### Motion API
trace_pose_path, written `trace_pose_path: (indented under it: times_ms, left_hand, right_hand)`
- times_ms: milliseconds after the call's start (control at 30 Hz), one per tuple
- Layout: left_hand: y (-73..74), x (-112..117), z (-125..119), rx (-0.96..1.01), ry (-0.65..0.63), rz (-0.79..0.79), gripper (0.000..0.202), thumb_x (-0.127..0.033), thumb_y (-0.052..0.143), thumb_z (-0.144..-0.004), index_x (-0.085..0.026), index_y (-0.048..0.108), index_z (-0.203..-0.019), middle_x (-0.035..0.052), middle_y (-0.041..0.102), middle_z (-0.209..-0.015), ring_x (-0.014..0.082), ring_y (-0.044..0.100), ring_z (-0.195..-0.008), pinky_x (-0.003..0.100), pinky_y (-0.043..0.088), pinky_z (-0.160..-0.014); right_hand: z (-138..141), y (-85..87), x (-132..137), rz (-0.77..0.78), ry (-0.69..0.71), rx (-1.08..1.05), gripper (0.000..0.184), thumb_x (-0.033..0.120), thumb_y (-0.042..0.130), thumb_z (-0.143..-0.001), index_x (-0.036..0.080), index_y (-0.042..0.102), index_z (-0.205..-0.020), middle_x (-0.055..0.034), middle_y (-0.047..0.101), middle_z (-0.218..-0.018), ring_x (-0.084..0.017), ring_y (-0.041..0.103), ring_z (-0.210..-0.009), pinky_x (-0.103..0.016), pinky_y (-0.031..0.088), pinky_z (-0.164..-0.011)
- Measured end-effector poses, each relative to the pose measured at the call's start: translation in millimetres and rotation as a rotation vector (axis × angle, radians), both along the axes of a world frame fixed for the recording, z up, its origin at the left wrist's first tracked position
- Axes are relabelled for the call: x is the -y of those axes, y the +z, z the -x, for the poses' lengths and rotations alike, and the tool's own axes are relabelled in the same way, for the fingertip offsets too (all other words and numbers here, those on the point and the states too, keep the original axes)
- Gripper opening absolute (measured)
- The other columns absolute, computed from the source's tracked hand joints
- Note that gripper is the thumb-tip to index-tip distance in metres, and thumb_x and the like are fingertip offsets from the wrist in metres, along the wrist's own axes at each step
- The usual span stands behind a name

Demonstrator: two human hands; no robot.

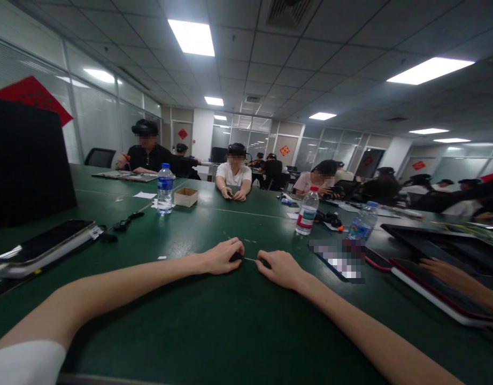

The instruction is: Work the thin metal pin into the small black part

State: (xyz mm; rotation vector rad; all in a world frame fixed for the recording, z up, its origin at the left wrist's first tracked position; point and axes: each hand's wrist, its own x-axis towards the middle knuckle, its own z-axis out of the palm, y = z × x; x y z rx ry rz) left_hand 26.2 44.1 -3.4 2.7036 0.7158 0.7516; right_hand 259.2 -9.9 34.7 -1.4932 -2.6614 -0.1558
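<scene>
My left hand point(223, 256) rests on the green table point(214, 321) with its fingers curled around a small dark piece. My right hand point(280, 267) lies close beside it, fingers closed on another small dark piece. A thin wire or rod point(250, 260) spans the short gap between the two hands. What the dark pieces are is too small to tell.
A phone point(49, 243) and black cable point(124, 223) lie at left, a dark screen point(28, 160) behind them. Water bottles point(165, 188) point(307, 211) point(362, 220) and a small cardboard box point(186, 196) stand mid-table. Another person's hand point(451, 272) rests on a tablet at right. Several people sit around.
</scene>
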Motion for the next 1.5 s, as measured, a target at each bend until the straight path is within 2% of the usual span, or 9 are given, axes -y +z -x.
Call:
trace_pose_path:
  times_ms: [467,767,1200,1500]
  left_hand:
    - [0.5,0.8,0.3,-0.004,0.002,-0.015,0.019,-0.019,0.055,-0.082,-0.018,0.05,-0.1,0.0053,0.053,-0.102,0.0177,0.053,-0.09,0.03,0.047,-0.08]
    - [4.0,4.0,1.8,0.028,0.01,-0.016,0.018,-0.025,0.054,-0.086,-0.018,0.049,-0.102,0.0059,0.052,-0.103,0.0174,0.053,-0.09,0.03,0.046,-0.079]
    - [2.0,2.7,1.7,0.035,0.004,-0.016,0.018,-0.025,0.055,-0.086,-0.018,0.049,-0.101,0.0055,0.052,-0.102,0.0165,0.053,-0.088,0.029,0.045,-0.077]
    - [2.7,3.7,-0.6,0.018,0.026,-0.015,0.018,-0.023,0.055,-0.084,-0.018,0.048,-0.1,0.0057,0.052,-0.101,0.0176,0.053,-0.089,0.03,0.046,-0.078]
  right_hand:
    - [0.0,-2.2,-1.6,-0.024,0.006,0.014,0.032,0.044,0.038,-0.095,0.022,0.06,-0.097,-0.004,0.066,-0.082,-0.016,0.06,-0.069,-0.024,0.039,-0.063]
    - [-2.9,-2.5,-1.9,-0.036,0.043,-0.029,0.03,0.041,0.039,-0.095,0.021,0.062,-0.094,-0.0029,0.066,-0.08,-0.014,0.059,-0.068,-0.023,0.038,-0.064]
    - [-3.7,0.2,-1.6,0.002,0.084,-0.066,0.037,0.041,0.034,-0.097,0.02,0.064,-0.093,-0.0039,0.067,-0.082,-0.015,0.06,-0.071,-0.024,0.039,-0.068]
    - [2.0,-7.6,-1.6,-0.082,0.055,-0.062,0.039,0.044,0.034,-0.097,0.02,0.064,-0.091,-0.0041,0.068,-0.081,-0.015,0.061,-0.07,-0.024,0.039,-0.067]
